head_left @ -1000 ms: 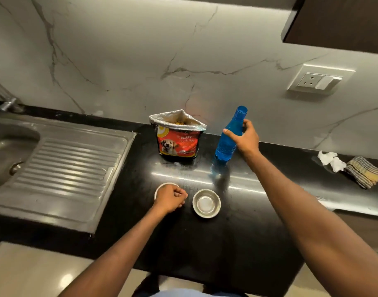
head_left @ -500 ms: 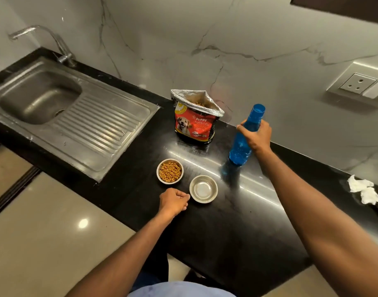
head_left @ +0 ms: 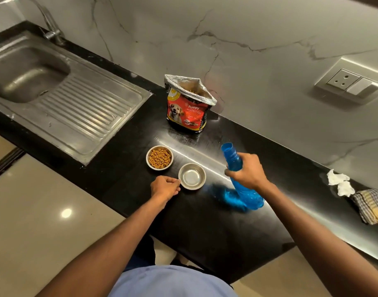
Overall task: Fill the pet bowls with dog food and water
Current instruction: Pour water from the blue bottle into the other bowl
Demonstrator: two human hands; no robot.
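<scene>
Black polished stone counter (head_left: 205, 221) under a veined marble wall; we note a stainless steel sink with ribbed drainboard (head_left: 61, 99) at far left, basin dry as far as we can tell. Next right, a small round steel bowl filled with brown kibble (head_left: 159, 157), roughly level with its rim. Behind it, an opened red and black foil dog food bag (head_left: 187, 106) stands upright near the wall, kibble visible in its mouth. Our left hand (head_left: 165, 188) rests on the counter, fingers curled, fingertips touching the rim of a second small round steel bowl (head_left: 192, 176); whether it truly pinches the rim we cannot tell. That bowl looks empty or nearly so, only a sheen at the bottom. We judge it light and apt to skate on the glossy stone, so steadying its rim is sensible. Right of it, our right hand (head_left: 248, 171) grips the middle of a translucent blue plastic water bottle (head_left: 240, 174), uncapped, held tilted with its mouth toward the bowls and base off the counter. Thin plastic likely flexes; a mid-body hold with gentle squeeze seems best. Water level unclear. Far right: crumpled white tissues (head_left: 340, 182) and a folded checked cloth (head_left: 371, 207).
</scene>
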